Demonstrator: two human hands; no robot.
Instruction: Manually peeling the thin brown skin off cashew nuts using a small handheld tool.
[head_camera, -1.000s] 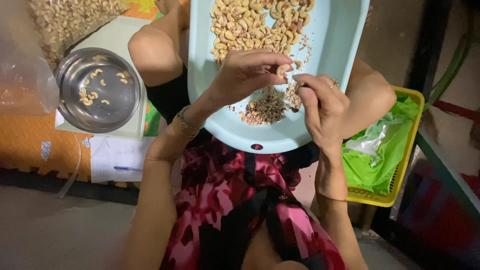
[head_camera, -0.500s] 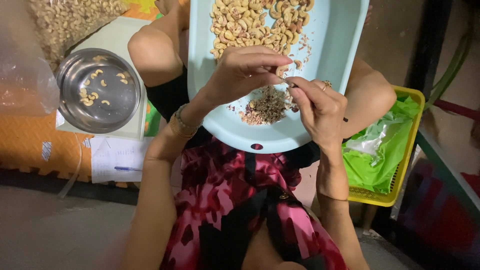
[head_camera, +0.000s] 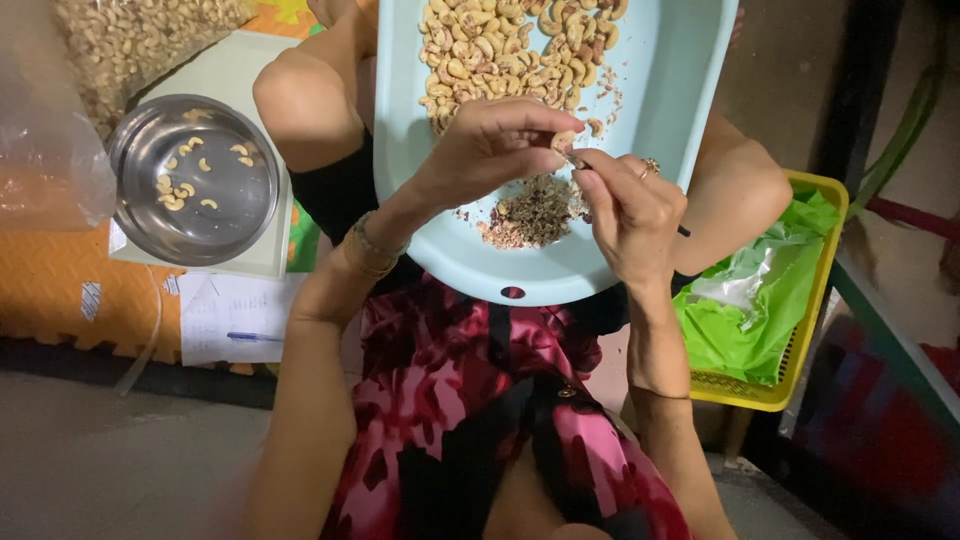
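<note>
My left hand (head_camera: 490, 150) pinches one cashew kernel (head_camera: 563, 140) at centre frame, over the pale blue tray (head_camera: 660, 90) on my lap. My right hand (head_camera: 630, 210) is closed round a thin dark tool (head_camera: 590, 166) — its tip touches the nut. Brown peelings (head_camera: 535, 212) lie just below; a steel bowl (head_camera: 195, 180) — a few kernels inside — sits at left.
</note>
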